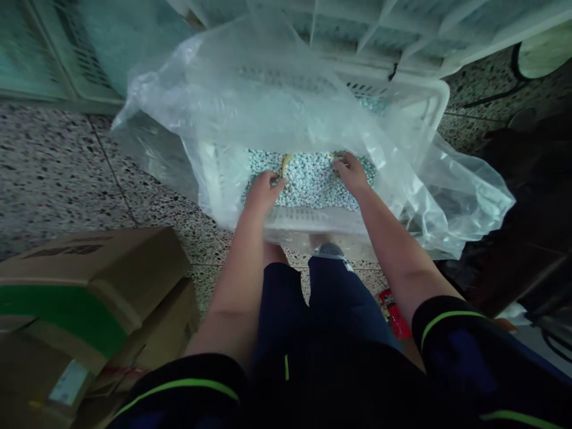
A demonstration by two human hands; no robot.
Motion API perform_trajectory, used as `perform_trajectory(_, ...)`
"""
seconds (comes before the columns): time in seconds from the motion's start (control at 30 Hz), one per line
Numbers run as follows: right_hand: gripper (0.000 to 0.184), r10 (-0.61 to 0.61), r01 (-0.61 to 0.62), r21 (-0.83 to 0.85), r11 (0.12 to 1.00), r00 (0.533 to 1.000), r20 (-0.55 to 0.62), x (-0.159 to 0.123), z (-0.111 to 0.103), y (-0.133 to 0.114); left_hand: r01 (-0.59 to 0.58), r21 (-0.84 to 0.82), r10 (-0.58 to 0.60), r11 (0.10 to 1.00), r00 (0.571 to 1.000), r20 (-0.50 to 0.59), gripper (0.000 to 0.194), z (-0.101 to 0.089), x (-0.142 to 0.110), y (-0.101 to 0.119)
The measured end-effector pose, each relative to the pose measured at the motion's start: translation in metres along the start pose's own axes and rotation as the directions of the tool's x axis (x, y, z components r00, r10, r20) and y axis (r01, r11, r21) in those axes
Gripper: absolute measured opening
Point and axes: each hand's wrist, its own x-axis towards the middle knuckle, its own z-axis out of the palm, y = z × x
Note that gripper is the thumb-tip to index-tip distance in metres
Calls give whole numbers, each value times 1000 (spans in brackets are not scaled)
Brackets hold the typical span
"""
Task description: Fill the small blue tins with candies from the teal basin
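A white plastic crate (317, 219) lined with a clear plastic bag (277, 101) holds many small pale blue-white pellets (313, 182). My left hand (263, 190) is at the left of the pellets, its thumb and fingers closed on the lower end of a yellow curved strip (286, 164). My right hand (351, 171) is over the right part of the pellets with its fingers bent together. A bit of yellow shows by those fingertips, but what they grip is too small to make out. The bag's upper sheet hangs over the far part of the crate.
Another white crate (375, 24) stands at the far side, and more crates (80, 98) are at the upper left. Cardboard boxes (89, 268) are stacked at the lower left on the speckled floor (53, 173). A red object (397, 320) lies by my right leg.
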Motion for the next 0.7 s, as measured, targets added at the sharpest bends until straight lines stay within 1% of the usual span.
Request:
perform_trajectory(0.07, 58, -42, 41, -76, 996, 999, -16, 0, 5, 1, -11, 56, 9, 998, 999, 35, 31, 4, -3, 5)
perform_trajectory(0.13, 56, -133, 128, -178, 976, 991, -19, -1, 8, -2, -7, 127, 3, 992, 1000, 28, 37, 8, -5, 13)
perform_trajectory(0.2, 54, -196, 185, -251, 950, 981, -17, -2, 8, -7, 0, 198, -3, 980, 1000, 13, 44, 10, -7, 22)
perform_trajectory(0.23, 54, -204, 194, -270, 943, 979, -10, -3, 8, -9, -1, 227, -2, 974, 1000, 13, 47, 11, -7, 25)
perform_trajectory(0.3, 54, -180, 173, -285, 943, 984, 1, -3, 7, -13, -3, 264, -8, 964, 999, 41, 50, 13, -5, 30)
perform_trajectory(0.4, 55, -125, 122, -327, 937, 992, 13, -3, 4, -11, -5, 262, -22, 965, 995, 100, 49, 16, 1, 33)
perform_trajectory(0.43, 55, -130, 128, -350, 928, 991, 19, -2, 2, -9, 1, 254, -26, 967, 995, 97, 49, 17, 2, 32)
perform_trajectory(0.5, 55, -171, 180, -384, 906, 984, 57, 2, -4, -4, 8, 238, -27, 971, 997, 73, 54, 20, 4, 31)
perform_trajectory(0.6, 50, -209, 250, -372, 894, 967, 147, 12, -14, 0, -12, 242, 0, 970, 999, 49, 59, 24, 5, 29)
perform_trajectory(0.7, 50, -193, 237, -328, 914, 968, 164, 19, -17, 0, -76, 276, 61, 958, 996, 63, 59, 22, 2, 30)
